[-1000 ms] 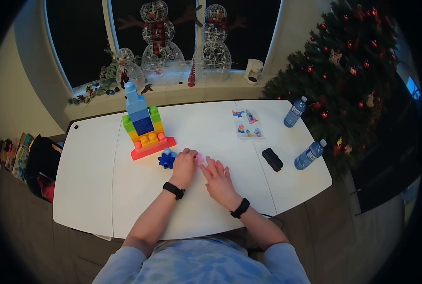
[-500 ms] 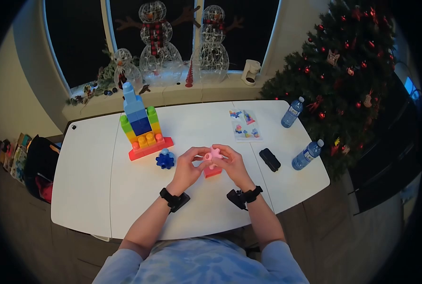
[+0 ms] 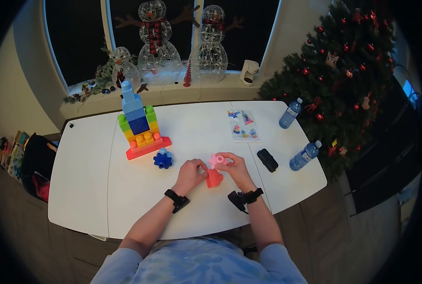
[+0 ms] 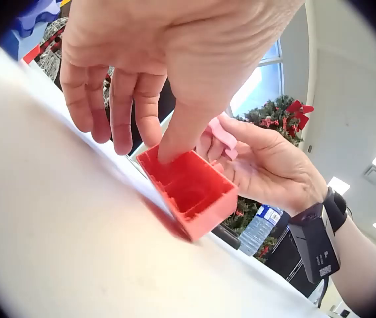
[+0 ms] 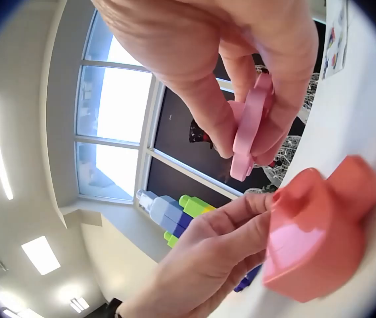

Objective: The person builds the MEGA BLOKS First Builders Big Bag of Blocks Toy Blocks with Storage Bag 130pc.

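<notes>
My left hand (image 3: pixel 188 176) pinches the edge of a red block (image 3: pixel 214 179) between thumb and fingers; in the left wrist view the thumb is at the rim of the red block (image 4: pixel 194 192), whose hollow underside shows. My right hand (image 3: pixel 239 172) holds a pink gear-shaped piece (image 3: pixel 217 161) above and beside the block. Seen from the right wrist, thumb and fingers pinch the pink piece (image 5: pixel 251 129) edge-on, and the red block (image 5: pixel 320 232) lies tipped on its side on the table. The two pieces are apart.
A tower of coloured blocks (image 3: pixel 139 120) stands on the left of the table (image 3: pixel 78 189), with a dark blue gear piece (image 3: pixel 163 160) in front. On the right are a picture sheet (image 3: pixel 243 125), a black case (image 3: pixel 267 160) and two water bottles (image 3: pixel 305 155).
Both hands were on the pink piece half a second ago. The left hand has let it go and taken hold of the red block, which is tipped over; the right hand keeps the pink piece.
</notes>
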A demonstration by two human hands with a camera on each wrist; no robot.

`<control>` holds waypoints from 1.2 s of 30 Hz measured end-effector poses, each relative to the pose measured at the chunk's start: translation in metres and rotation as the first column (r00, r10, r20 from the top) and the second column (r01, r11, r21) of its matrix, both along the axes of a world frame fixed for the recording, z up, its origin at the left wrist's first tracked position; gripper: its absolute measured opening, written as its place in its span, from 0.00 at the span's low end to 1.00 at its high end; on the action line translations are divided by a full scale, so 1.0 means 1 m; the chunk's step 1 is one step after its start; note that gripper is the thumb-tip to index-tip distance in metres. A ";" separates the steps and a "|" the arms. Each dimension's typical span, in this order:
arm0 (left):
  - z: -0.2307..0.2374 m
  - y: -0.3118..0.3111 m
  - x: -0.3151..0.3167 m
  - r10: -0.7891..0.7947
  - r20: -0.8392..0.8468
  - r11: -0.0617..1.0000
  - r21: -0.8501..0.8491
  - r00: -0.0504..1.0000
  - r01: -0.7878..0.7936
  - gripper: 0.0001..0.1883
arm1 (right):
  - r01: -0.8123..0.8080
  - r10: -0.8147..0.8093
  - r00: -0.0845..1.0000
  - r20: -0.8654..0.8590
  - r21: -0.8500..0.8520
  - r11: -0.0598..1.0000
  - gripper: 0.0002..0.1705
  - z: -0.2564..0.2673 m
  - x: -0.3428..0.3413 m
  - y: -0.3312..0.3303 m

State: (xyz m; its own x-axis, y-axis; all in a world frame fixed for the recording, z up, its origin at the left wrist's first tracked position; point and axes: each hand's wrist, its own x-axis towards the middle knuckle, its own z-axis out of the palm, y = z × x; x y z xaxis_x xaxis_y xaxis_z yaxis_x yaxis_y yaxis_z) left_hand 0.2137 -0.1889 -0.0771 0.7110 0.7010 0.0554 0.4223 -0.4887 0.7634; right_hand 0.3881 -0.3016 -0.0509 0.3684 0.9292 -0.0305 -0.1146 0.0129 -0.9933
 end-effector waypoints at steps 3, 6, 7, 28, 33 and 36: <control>0.002 -0.004 -0.002 -0.042 0.059 0.998 0.048 0.997 0.039 0.18 | 0.067 -0.067 0.995 0.075 0.002 0.998 0.23 -0.008 0.002 0.000; 0.001 -0.006 -0.002 -0.157 0.082 0.975 0.171 0.984 0.141 0.20 | 0.141 -0.151 0.967 0.205 0.060 0.988 0.20 -0.008 0.003 -0.001; -0.004 -0.004 -0.002 -0.156 0.081 0.975 0.170 0.984 0.141 0.20 | 0.175 -0.201 0.933 0.299 0.112 0.978 0.19 -0.007 0.003 -0.003; 0.063 -0.027 -0.020 -0.170 0.267 0.984 0.097 0.949 0.149 0.32 | 0.041 -0.064 0.981 0.185 0.129 0.991 0.15 0.022 -0.016 -0.033; 0.087 -0.038 -0.030 -0.058 0.331 0.959 0.281 0.942 -0.040 0.34 | 0.044 -0.059 0.994 0.094 0.155 0.987 0.17 0.041 -0.032 -0.030; 0.093 -0.043 -0.034 -0.038 0.378 0.931 0.349 0.925 -0.105 0.36 | 0.062 -0.058 0.998 -0.030 0.180 0.982 0.19 0.046 -0.041 -0.026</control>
